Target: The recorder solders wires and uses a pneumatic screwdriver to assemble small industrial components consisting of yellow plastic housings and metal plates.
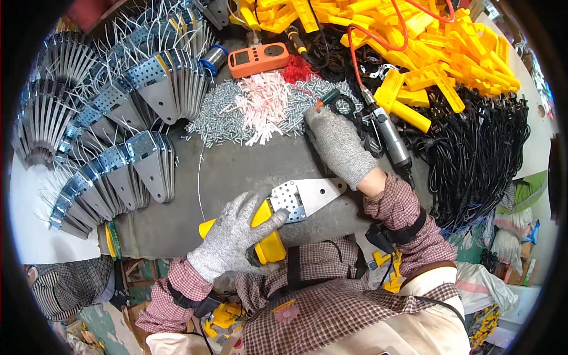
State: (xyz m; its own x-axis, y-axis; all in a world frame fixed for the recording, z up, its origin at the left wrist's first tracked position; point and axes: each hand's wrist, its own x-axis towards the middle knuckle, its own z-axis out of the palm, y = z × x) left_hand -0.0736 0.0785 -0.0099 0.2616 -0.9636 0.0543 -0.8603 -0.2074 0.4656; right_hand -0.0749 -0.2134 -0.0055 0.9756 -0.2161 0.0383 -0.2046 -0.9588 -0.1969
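My gloved left hand [234, 234] is closed around a yellow plastic housing [269, 245] near the table's front edge. From the housing a grey tapered metal blade [316, 196] sticks out to the right, with a perforated shiny plate [288, 198] at its base, close to my left thumb. My gloved right hand [340, 142] is at the right edge of the pile of silver screws [225, 112], its fingers curled. A dark green and red tool handle [328, 97] shows just beyond those fingers. Whether they grip that handle or something else is hidden.
Stacks of metal blades with white wires [157, 165] fill the left. Pale pink sleeves [263, 100] lie on the screws, below an orange meter [258, 60]. A power screwdriver [391, 139] with a red hose, yellow housings [432, 53] and black cords [473, 154] occupy the right.
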